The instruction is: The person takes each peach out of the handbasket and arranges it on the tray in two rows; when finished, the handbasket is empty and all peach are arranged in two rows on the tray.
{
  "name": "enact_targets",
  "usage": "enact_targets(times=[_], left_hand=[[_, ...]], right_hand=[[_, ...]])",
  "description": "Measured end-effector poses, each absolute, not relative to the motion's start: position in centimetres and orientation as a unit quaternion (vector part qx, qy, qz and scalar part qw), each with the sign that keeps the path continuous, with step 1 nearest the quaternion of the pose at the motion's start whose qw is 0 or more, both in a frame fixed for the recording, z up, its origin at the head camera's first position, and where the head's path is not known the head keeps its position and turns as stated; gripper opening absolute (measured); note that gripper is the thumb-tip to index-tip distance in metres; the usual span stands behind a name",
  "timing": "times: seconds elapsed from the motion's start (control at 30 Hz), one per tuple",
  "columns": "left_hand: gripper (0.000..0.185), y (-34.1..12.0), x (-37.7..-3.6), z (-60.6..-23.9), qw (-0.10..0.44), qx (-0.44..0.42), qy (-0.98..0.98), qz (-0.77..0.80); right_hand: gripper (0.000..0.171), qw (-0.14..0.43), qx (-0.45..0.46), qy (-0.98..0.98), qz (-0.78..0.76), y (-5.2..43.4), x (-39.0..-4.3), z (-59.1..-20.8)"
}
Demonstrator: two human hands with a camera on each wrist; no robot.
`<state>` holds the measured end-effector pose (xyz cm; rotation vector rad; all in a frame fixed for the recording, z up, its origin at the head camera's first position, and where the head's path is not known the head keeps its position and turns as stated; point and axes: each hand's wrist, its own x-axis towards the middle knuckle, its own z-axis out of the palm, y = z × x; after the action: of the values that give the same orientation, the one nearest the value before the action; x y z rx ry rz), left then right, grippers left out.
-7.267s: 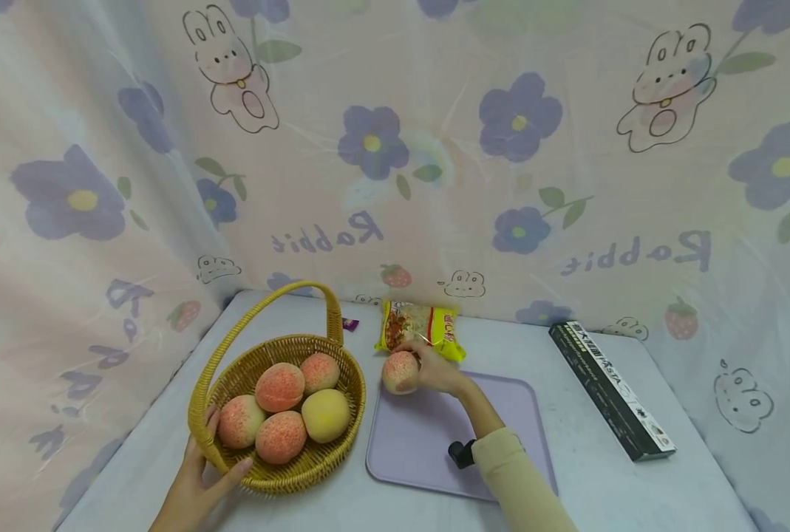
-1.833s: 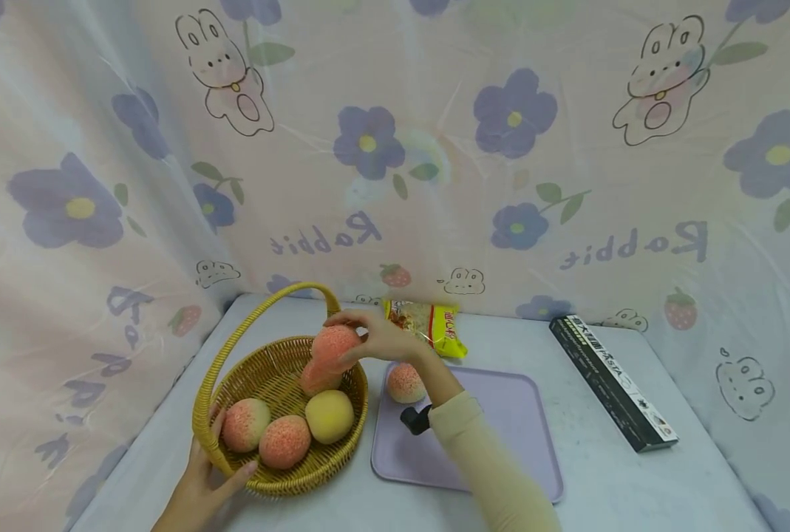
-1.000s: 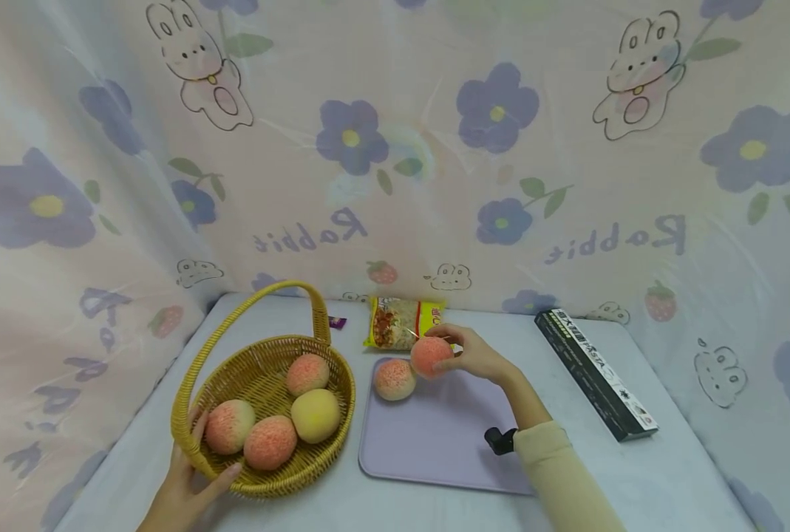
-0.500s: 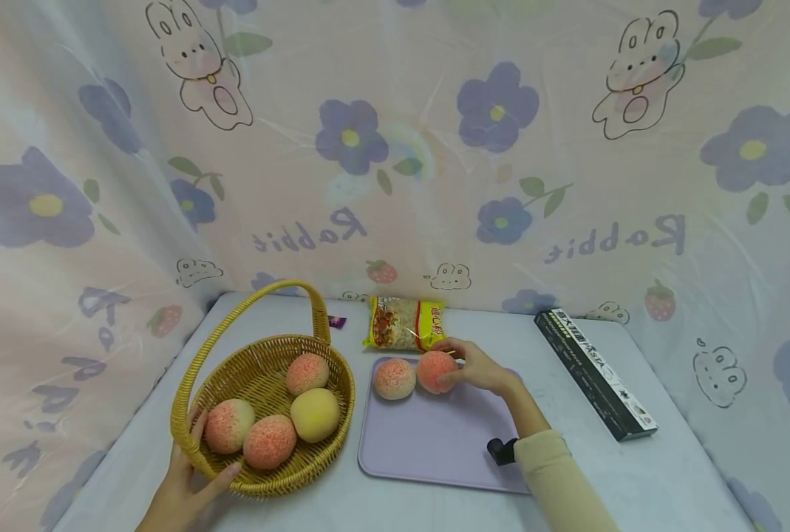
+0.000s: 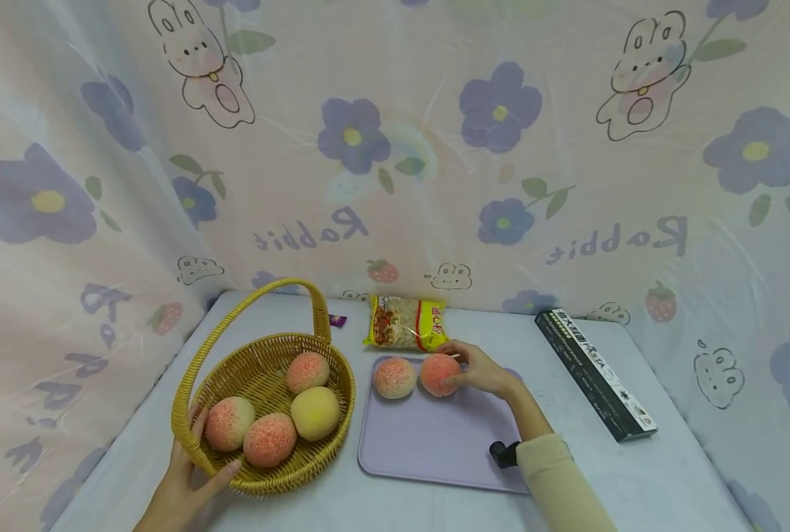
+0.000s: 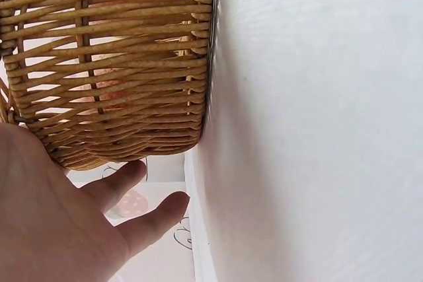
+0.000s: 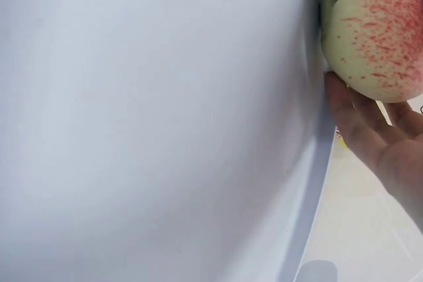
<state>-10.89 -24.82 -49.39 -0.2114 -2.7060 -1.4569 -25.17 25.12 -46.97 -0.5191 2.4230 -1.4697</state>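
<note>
A wicker basket (image 5: 301,469) with a hoop handle stands at the left and holds several peaches (image 5: 315,413). My left hand (image 5: 198,462) grips its near rim, thumb inside and fingers outside. From the left wrist view the basket wall (image 6: 119,64) sits just above that hand (image 6: 86,222). On a lilac tray (image 5: 434,443) lie two peaches: one alone (image 5: 395,377), and a redder peach (image 5: 439,374) beside it. My right hand (image 5: 477,368) is curled round the redder one, which rests on the tray. In the right wrist view that peach (image 7: 377,31) lies against my right hand (image 7: 373,140).
A yellow snack packet (image 5: 406,331) lies behind the tray and a small purple wrapper (image 5: 337,320) behind the basket. A long black box (image 5: 594,373) lies at the right. Flower-and-rabbit printed sheeting walls the table at the back and left.
My right hand took a peach out of the basket, carried it right and lowered it onto the tray beside the first one. The left hand stayed on the basket rim.
</note>
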Motion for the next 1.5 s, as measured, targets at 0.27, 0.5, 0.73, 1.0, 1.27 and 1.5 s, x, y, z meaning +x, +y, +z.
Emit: enact_targets(times=[0.27,0.5,0.73,1.0,1.27,1.5], left_hand=[[0.104,-24.8,-11.0,-49.5,0.029,-0.065,-0.879,-0.471],[0.104,-24.7,-11.0,-49.5,0.037,-0.072,-0.875,-0.478],[0.103,-25.0,-10.8,-49.6,0.041,-0.080,-0.868,-0.489],[0.102,-25.0,-10.9,-49.5,0.044,-0.085,-0.867,-0.489],[0.101,-24.9,-10.9,-49.4,0.050,-0.086,-0.865,-0.492],[0.102,-25.0,-10.8,-49.4,0.050,-0.085,-0.867,-0.489]], right_hand=[[0.063,0.136,-0.174,0.835,-0.504,25.4,-25.4,-47.7],[0.068,0.148,-0.160,0.832,-0.510,25.5,-25.2,-47.8],[0.068,0.156,-0.149,0.836,-0.505,25.2,-25.3,-47.7],[0.066,0.168,-0.151,0.834,-0.504,25.2,-25.3,-47.6],[0.065,0.171,-0.152,0.836,-0.499,25.1,-25.3,-47.0],[0.067,0.170,-0.146,0.839,-0.496,25.0,-25.3,-46.7]])
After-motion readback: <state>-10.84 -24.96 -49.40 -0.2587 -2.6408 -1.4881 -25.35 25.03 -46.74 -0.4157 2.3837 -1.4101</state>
